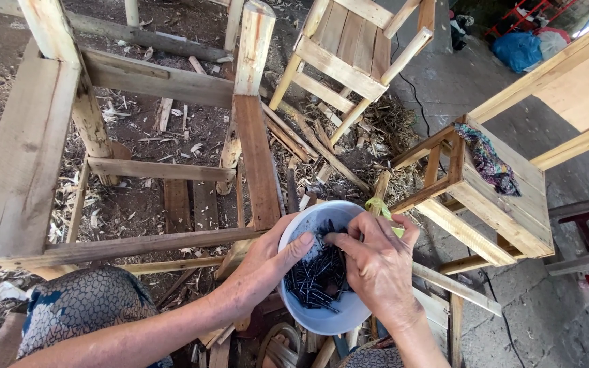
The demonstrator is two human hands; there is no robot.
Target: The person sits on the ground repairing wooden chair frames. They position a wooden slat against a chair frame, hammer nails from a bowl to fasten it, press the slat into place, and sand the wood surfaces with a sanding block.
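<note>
Left hand [262, 267] grips the rim of a white bowl [328, 315], thumb hooked over the edge, fingers wrapped under; the bowl sits low centre in the head view, held up in the air just in front of the person's knees, not resting on anything that shows. Right hand [378, 262] reaches into it from the right, fingertips pinched down among the dark nails [315, 276] (can't tell if any are actually gripped, fingers hide the tips). Something yellow-green [380, 208] shows at the bowl's far rim behind the right hand, too small to say what.

Risks, as a judgement: nails lie in a loose tangle, points every way, so a prick to the digging fingertips is likely. The bowl hangs from one hand only; pressing down with the right hand could tip it and spill nails into the wood shavings [138, 204] on the floor, where they'd be hard to find. The unfinished chair frame [257, 157] stands just beside the left hand, so a bump of the elbow or bowl on it could jolt the load. A second wooden chair [349, 48] stands further off.
</note>
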